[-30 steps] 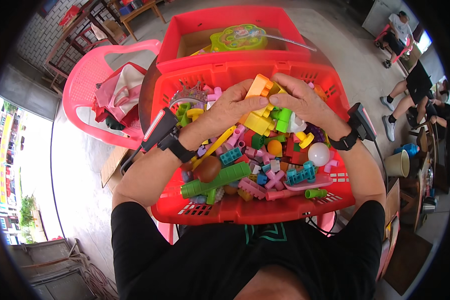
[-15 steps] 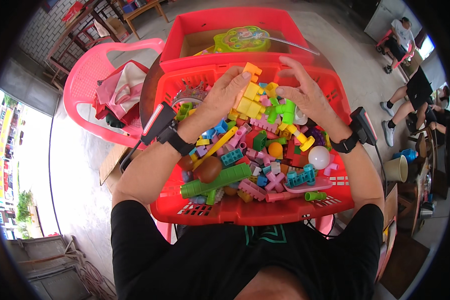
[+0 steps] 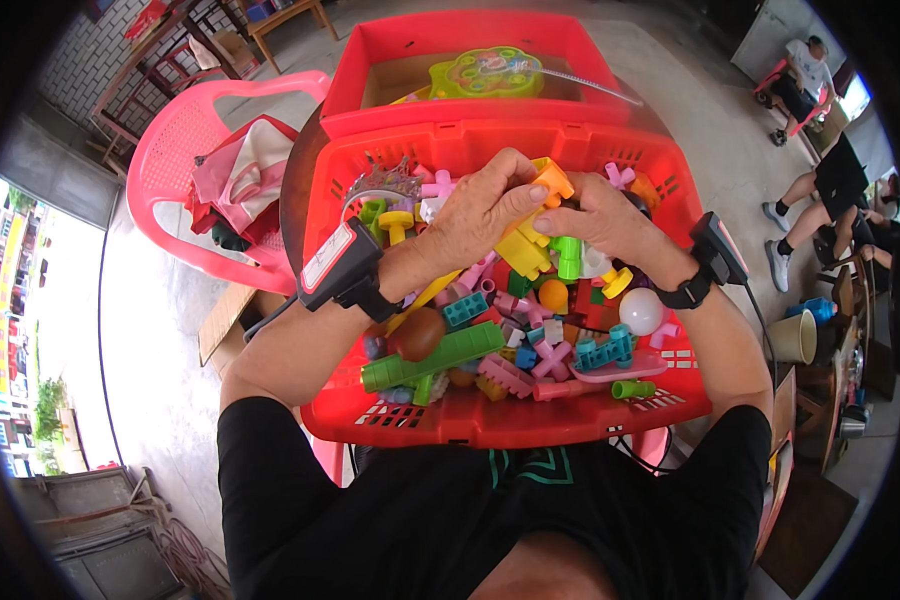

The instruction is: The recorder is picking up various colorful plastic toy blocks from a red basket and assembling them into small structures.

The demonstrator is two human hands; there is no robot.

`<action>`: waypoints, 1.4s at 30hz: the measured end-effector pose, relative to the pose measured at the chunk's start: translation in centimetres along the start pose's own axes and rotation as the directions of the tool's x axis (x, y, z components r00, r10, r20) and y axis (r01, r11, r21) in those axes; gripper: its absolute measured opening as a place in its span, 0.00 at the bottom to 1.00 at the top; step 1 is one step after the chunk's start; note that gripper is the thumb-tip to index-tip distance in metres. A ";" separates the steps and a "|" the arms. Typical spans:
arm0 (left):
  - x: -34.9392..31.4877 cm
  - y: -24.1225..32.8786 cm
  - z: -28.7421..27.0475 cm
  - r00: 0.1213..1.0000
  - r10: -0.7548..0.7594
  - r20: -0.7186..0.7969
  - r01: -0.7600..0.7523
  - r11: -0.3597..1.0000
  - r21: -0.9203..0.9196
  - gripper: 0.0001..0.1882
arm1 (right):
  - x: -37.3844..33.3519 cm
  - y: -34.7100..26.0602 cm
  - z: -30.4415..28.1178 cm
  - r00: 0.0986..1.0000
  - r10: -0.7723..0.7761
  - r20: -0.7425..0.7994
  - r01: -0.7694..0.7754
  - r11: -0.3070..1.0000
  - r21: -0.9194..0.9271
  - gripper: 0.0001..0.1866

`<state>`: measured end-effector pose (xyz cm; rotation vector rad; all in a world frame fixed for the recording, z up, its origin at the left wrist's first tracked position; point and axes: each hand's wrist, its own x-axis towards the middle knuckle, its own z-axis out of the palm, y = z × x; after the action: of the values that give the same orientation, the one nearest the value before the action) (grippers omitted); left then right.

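Over the far part of a red plastic basket (image 3: 470, 428), my left hand (image 3: 485, 208) is closed around a joined stack of yellow toy building blocks (image 3: 526, 250). An orange-yellow block (image 3: 554, 182) shows at the upper end, between the two hands. My right hand (image 3: 610, 222) has its thumb and fingers pressed against that end from the right; some of its fingertips are hidden. Beneath the hands lie mixed toy pieces, among them a bright green tube piece (image 3: 568, 256), a yellow connector (image 3: 618, 281) and an orange ball (image 3: 553, 294).
A white ball (image 3: 641, 312), a brown egg-shaped toy (image 3: 420, 334) and a long green piece (image 3: 435, 358) lie nearer me. Behind the basket stands a red box (image 3: 470, 122) holding a lime-green toy (image 3: 485, 74). A pink chair (image 3: 160, 165) is at left; people sit at right.
My right hand has come in from open fingers to grip the upper end of the yellow blocks. The stack has turned and shifted right, and my left hand has moved toward the right.
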<state>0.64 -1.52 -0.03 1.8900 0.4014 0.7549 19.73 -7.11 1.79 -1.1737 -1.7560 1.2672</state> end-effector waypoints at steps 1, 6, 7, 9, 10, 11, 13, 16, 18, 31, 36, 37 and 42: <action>-0.1 0.1 0.0 1.000 0.014 0.005 -0.014 1.000 0.017 0.14 | 0.0 0.0 0.0 1.000 0.001 0.001 -0.001 1.000 0.001 0.19; -0.2 -0.2 0.2 0.999 0.043 -0.016 -0.042 0.997 0.065 0.16 | -0.2 0.1 0.3 1.000 -0.024 0.010 0.023 0.995 0.099 0.18; -0.1 -0.1 0.2 0.997 0.067 -0.047 -0.064 0.995 0.075 0.17 | -0.3 0.2 0.0 1.000 -0.022 0.009 0.021 0.995 0.098 0.18; 0.2 0.1 -0.3 0.998 0.013 -0.065 -0.019 0.996 -0.084 0.17 | -0.4 0.4 -0.8 0.998 0.036 0.048 -0.032 0.996 -0.089 0.18; 0.2 0.3 -0.6 0.996 -0.045 -0.078 0.025 0.971 -0.238 0.17 | -0.4 0.3 -0.8 0.998 0.036 0.050 -0.032 0.995 -0.090 0.18; 0.2 0.3 -0.7 0.996 -0.045 -0.080 0.025 0.971 -0.239 0.17 | -0.3 0.1 -0.7 1.000 0.008 0.021 -0.007 0.999 -0.043 0.18; 0.1 0.2 -0.6 0.978 -0.134 -0.157 0.073 0.936 -0.346 0.17 | -0.2 -0.4 -0.5 1.000 -0.021 -0.008 0.021 1.000 0.004 0.17; 0.2 -0.6 -1.0 0.979 -0.134 -0.156 0.079 0.944 -0.320 0.19 | 0.0 -0.5 -0.3 0.992 -0.104 -0.069 0.106 0.994 0.027 0.16; 0.3 -0.8 -1.4 0.975 -0.144 -0.172 0.083 0.945 -0.318 0.19 | 0.3 0.2 -0.7 0.998 -0.058 -0.038 0.057 0.998 -0.038 0.16; 0.3 0.4 -1.0 0.927 -0.235 -0.292 0.113 0.918 -0.380 0.23 | 0.3 0.4 -0.5 0.984 -0.125 -0.130 0.085 0.958 -0.275 0.27; 0.1 1.4 -0.3 0.959 -0.209 -0.191 0.124 0.916 -0.381 0.20 | 0.1 -1.1 0.5 0.989 -0.073 -0.126 0.041 0.970 -0.241 0.21; 0.2 1.5 -0.3 0.969 -0.185 -0.164 0.113 0.921 -0.372 0.20 | 0.0 -1.1 0.4 0.982 -0.087 -0.169 0.048 0.973 -0.224 0.20; 0.6 0.7 -1.5 0.965 -0.261 0.026 0.250 0.886 -0.391 0.21 | 0.2 -0.3 -0.3 0.984 -0.077 -0.162 0.048 0.983 -0.177 0.17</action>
<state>0.02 -0.40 1.21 1.4178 0.4684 0.6291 19.87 -6.84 2.17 -1.2726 -1.7894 0.9648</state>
